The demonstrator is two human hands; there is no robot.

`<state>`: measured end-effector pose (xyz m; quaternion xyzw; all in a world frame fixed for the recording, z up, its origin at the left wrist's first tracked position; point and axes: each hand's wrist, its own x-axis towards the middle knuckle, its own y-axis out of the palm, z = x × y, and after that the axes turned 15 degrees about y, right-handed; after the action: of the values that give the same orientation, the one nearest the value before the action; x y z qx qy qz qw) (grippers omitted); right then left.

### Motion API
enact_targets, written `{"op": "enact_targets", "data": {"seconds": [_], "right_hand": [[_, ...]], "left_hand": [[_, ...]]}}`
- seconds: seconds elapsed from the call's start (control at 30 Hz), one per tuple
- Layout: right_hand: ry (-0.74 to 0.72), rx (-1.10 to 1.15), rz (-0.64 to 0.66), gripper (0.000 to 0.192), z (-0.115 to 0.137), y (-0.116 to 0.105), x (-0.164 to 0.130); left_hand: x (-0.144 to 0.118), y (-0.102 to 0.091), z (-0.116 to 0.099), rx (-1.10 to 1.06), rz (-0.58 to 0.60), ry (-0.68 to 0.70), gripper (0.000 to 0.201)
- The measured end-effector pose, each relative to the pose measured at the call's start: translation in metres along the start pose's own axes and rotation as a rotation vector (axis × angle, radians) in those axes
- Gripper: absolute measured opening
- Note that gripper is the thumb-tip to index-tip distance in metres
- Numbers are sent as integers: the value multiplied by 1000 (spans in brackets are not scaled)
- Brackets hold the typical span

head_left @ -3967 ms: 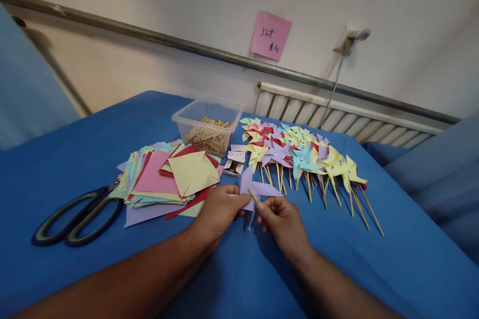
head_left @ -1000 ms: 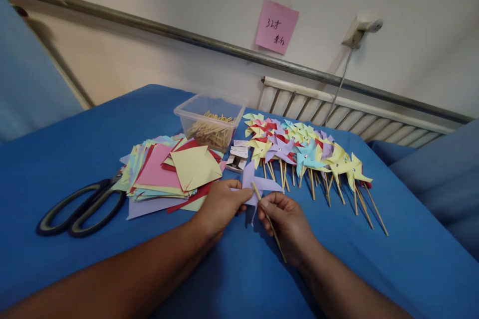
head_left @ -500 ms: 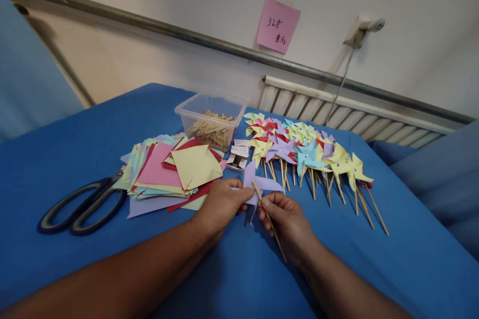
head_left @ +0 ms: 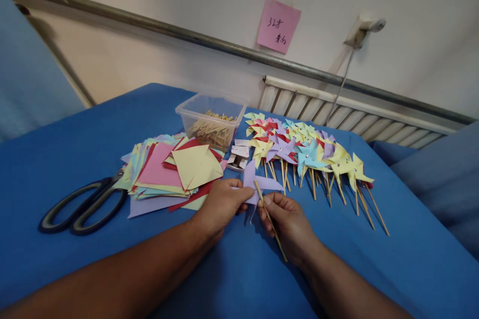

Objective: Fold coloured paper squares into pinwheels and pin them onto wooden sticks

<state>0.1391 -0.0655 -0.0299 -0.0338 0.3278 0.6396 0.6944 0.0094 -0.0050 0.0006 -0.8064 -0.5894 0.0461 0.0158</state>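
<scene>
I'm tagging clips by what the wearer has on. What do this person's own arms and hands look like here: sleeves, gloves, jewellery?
Both forearms are bare as far as the picture shows; no sleeve edge comes into view. The left hand and the right hand are bare too, with no gloves. No ring, watch or bracelet shows on the visible fingers and wrists, and no markings can be seen.

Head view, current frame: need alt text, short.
Two bare hands meet over a blue cloth-covered table: the left hand pinches a lilac paper pinwheel while the right hand holds a thin wooden stick against it. Behind lie finished multicoloured pinwheels on sticks, a stack of coloured paper squares, a clear plastic tub of sticks and black-handled scissors.
</scene>
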Motion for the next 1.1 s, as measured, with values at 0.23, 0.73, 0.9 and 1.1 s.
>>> {"op": "enact_targets", "data": {"seconds": [0.23,0.73,0.9,1.1], "right_hand": [[-6,-19,-8,31,0,1,0],[-3,-30,-25,32,0,1,-1],[1,-23,-28,33,0,2,-1],[-1,-34,-33,33,-1,0,0]], "left_hand": [[1,-1,1,9,7,-4,19],[2,-2,4,-2,17,-3,19],[1,-2,2,22,21,-2,20],[1,-1,0,4,3,-3,20]]}}
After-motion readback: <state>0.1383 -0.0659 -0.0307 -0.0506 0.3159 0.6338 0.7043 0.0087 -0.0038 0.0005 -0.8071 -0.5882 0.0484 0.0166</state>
